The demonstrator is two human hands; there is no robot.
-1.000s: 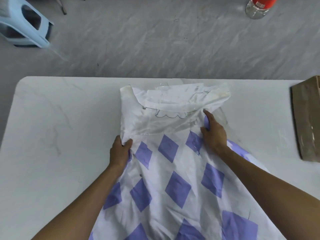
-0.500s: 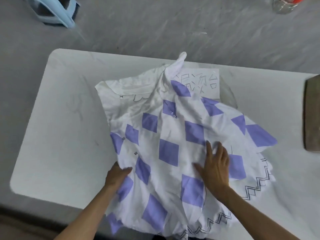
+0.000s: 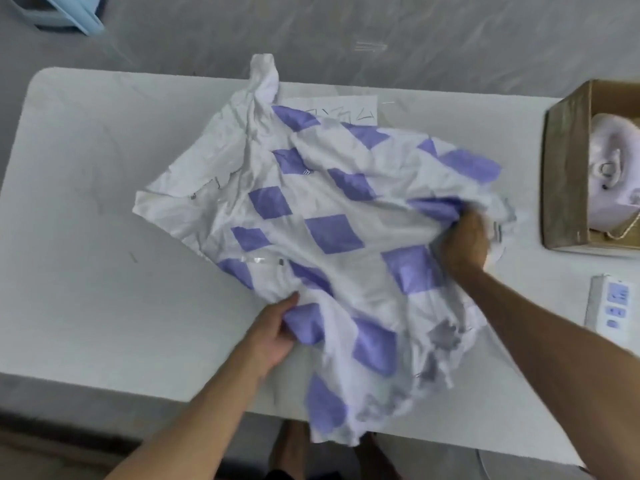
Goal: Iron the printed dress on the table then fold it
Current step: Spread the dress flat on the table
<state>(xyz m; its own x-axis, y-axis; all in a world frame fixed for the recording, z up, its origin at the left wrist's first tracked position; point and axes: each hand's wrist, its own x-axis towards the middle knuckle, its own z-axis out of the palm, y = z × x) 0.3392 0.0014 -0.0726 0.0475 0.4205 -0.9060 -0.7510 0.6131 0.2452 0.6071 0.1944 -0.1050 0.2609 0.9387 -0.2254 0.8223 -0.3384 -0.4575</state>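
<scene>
right hand point(image 3: 462, 242) now bunching dress point(image 3: 332, 230) edge; left hand point(image 3: 273, 329) still gripping.

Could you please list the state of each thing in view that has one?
printed dress: crumpled, spread on the table, hem hanging over the near edge
left hand: grip shut on dress
right hand: grip shut on dress, blurred
cardboard box: open
power strip: nothing visibly plugged in

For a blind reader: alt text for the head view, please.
Two hands grip a crumpled white dress with purple diamonds on a white table: left hand at its near edge, right hand bunching its right side. A cardboard box sits far right.
</scene>
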